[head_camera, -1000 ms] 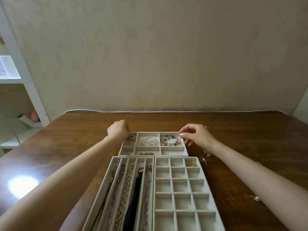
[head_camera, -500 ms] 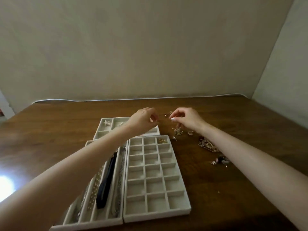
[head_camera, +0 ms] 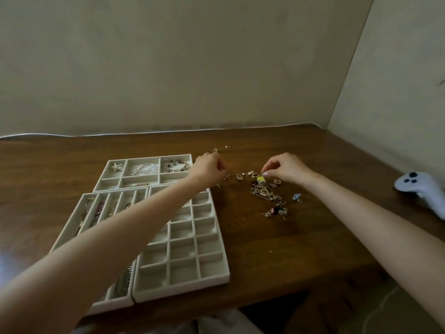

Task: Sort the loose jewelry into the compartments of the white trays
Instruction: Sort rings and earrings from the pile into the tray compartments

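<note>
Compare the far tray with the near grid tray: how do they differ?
The far tray has a few large compartments; the grid tray has many small ones. The far tray holds a star piece and beaded strands; the grid tray's visible cells look empty. Both are white, on the table.

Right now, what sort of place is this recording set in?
Most likely a room at home, not a shop or workshop: a wooden desk pushed into a bare wall corner, white trays with loose jewelry beside them, and a pale blue game controller lying at the desk's right edge.
</note>
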